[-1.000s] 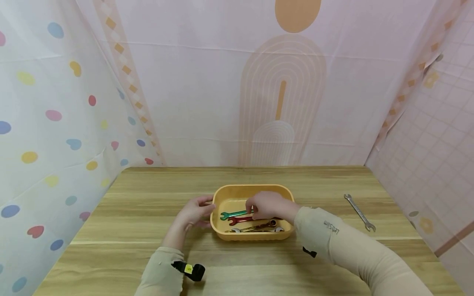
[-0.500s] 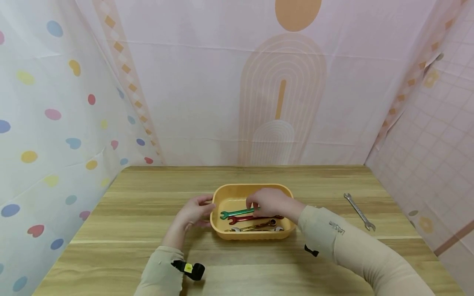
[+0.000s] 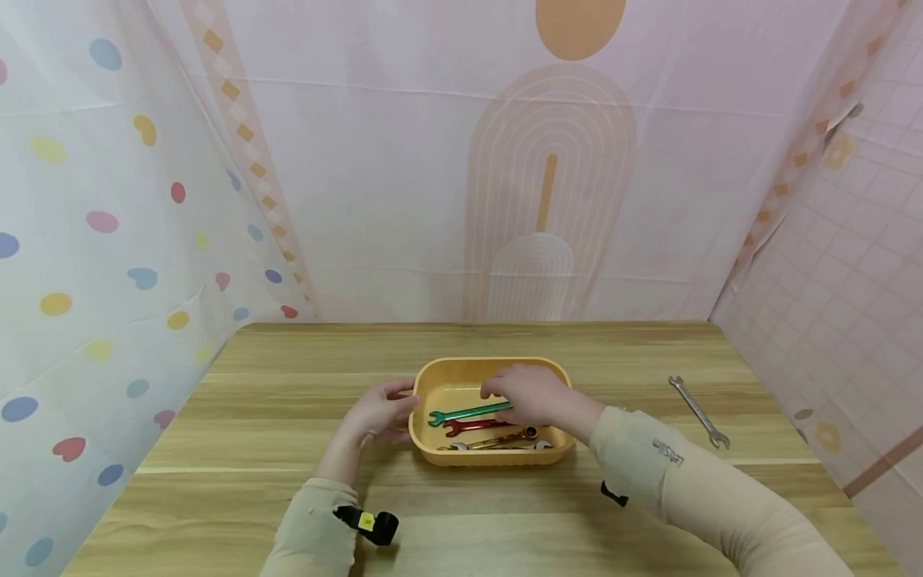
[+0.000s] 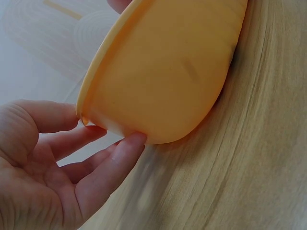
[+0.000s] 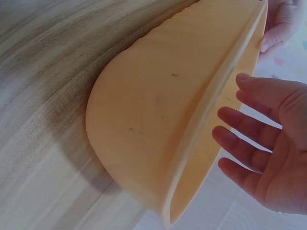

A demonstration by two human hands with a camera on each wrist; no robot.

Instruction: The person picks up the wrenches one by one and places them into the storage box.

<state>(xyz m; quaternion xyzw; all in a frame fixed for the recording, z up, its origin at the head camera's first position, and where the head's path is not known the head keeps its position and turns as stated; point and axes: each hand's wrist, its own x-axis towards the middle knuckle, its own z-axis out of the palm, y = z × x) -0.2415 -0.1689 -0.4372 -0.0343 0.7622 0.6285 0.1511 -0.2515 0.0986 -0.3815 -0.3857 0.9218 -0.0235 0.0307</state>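
A yellow plastic bin (image 3: pixel 433 457) stands on the table with several wrenches in it. A green wrench (image 3: pixel 469 413) lies farthest back, a red wrench (image 3: pixel 469 428) is just in front, and a gold wrench (image 3: pixel 501 441) is nearest the front wall. Silver wrench ends (image 3: pixel 542 445) show partly behind the front rim. My left hand (image 3: pixel 382 413) holds the bin's left end, thumb at the rim, fingertips against the outer wall. Over the bin's right part hovers my right hand (image 3: pixel 530 394), fingers spread and loosely bent, holding nothing in the right wrist view; it covers the right ends of the green and red wrenches.
A silver double-ended wrench (image 3: pixel 698 412) lies on the wooden table (image 3: pixel 288 401), right of the bin. Patterned cloth (image 3: pixel 375 200) hangs behind and at both sides. Black straps with cameras (image 3: pixel 368 525) sit on the wrists.
My right hand has drawn slightly back to the right and up, uncovering more of the green wrench. My left hand and the bin have stayed in place.
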